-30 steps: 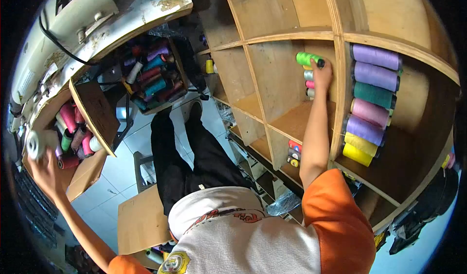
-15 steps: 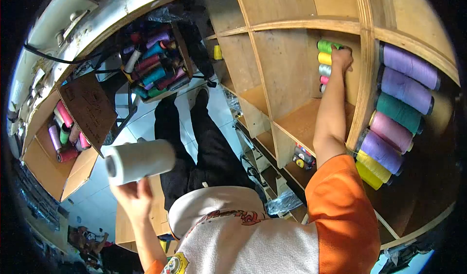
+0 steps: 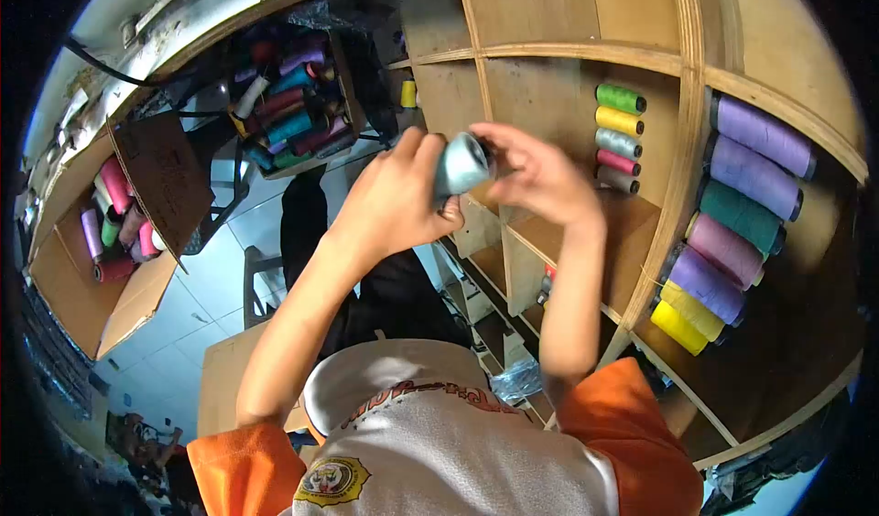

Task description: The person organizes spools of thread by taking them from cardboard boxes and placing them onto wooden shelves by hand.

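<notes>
My left hand (image 3: 398,195) is wrapped round a pale blue-white thread spool (image 3: 461,165), whose dark end points right. Close to that end is my right hand (image 3: 545,175), fingers apart and slightly blurred, with nothing seen in it. Behind the right hand, a cubby holds a column of smaller spools: a green spool (image 3: 620,99) at the top, a yellow spool (image 3: 619,120), a grey one, a pink one and another greyish one. In the neighbouring compartment lie several larger spools, purple (image 3: 765,135), teal (image 3: 743,216), pink and yellow.
The wooden shelf unit (image 3: 691,141) fills the right side. An open cardboard box (image 3: 78,305) with several spools is at the left, and another box of spools (image 3: 291,118) stands at the upper left. A cardboard flap (image 3: 224,379) is low near my left arm.
My left hand has brought the pale spool up and right, in front of the shelf. My right hand has left the green spool, now in the cubby, and moved left to the pale one.
</notes>
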A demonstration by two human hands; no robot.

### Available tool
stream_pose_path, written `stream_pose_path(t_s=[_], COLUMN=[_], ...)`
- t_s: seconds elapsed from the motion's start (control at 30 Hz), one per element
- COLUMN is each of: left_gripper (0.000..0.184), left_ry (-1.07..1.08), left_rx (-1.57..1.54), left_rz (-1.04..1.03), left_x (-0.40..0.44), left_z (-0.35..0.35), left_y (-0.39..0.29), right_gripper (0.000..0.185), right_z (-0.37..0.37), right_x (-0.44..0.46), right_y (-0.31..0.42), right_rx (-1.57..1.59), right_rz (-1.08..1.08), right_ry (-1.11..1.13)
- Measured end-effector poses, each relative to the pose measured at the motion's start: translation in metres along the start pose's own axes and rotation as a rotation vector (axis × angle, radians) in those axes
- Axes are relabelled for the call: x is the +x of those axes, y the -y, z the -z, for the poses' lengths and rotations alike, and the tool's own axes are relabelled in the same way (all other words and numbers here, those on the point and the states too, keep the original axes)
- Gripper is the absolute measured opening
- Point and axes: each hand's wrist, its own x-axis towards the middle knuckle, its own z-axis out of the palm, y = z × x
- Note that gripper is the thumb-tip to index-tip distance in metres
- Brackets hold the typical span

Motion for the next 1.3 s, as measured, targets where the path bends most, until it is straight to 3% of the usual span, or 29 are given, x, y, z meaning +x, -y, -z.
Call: stream_pose_path(t_s=[0.03,0.1,0.17,0.2,0.27,0.37,0.43,0.53,0.63,0.73,0.9,1.03,1.1,1.17,1.23,1.3], left_gripper=[0.04,0.055,0.074,0.083,0.093,0.097,0.097,0.096,0.093,0.09,0.088,0.066,0.036,0.022,0.015,0.006], left_ry=[-0.013,0.131,0.025,-0.036,-0.027,0.041,0.124,0.212,0.249,0.178,0.092,-0.057,-0.273,-0.444,-0.802,-0.971], left_rx=[0.076,0.111,0.138,0.159,0.153,0.132,0.127,0.11,0.136,0.143,0.179,0.153,0.187,0.218,0.401,0.128], left_rz=[-0.073,-0.023,-0.067,-0.086,-0.04,-0.006,0.032,0.147,0.278,0.344,0.428,0.304,0.211,0.205,0.172,0.32], left_x=[0.005,0.01,0.01,0.01,0.003,-0.024,-0.053,-0.1,-0.136,-0.154,-0.159,-0.158,-0.16,-0.175,-0.184,-0.187], left_z=[-0.005,-0.007,-0.014,-0.014,-0.011,-0.014,-0.017,-0.018,-0.012,-0.001,0.02,0.051,0.078,0.124,0.175,0.224], left_y=[0.001,-0.002,-0.004,-0.004,0.0,0.017,0.031,0.044,0.057,0.064,0.069,0.059,0.042,0.029,0.038,0.061], right_gripper=[0.06,0.05,0.042,0.037,0.042,0.049,0.051,0.063,0.071,0.07,0.065,0.062,0.06,0.058,0.056,0.054], right_z=[-0.018,-0.02,0.005,0.024,0.075,0.215,0.271,0.375,0.384,0.386,0.358,0.349,0.346,0.332,0.307,0.254], right_x=[-0.002,-0.005,-0.01,-0.012,-0.013,-0.003,0.02,0.05,0.067,0.078,0.082,0.081,0.083,0.083,0.082,0.077], right_y=[0.006,-0.011,-0.02,-0.021,-0.023,-0.062,-0.063,-0.096,-0.105,-0.11,-0.096,-0.095,-0.096,-0.091,-0.082,-0.073], right_rx=[-0.158,-0.128,-0.252,-0.251,-0.422,-0.758,-1.205,-1.483,-1.754,-1.708,-1.6,-1.561,-1.533,-1.494,-1.452,-1.407], right_rz=[-0.013,0.069,0.131,0.093,0.029,0.111,-0.177,-0.145,-0.215,-0.335,-0.318,-0.355,-0.403,-0.496,-0.595,-0.504], right_ry=[-0.13,-0.277,-0.42,-0.607,-0.952,-1.123,-1.275,-1.115,-1.09,-1.093,-1.145,-1.175,-1.173,-1.174,-1.206,-1.322])
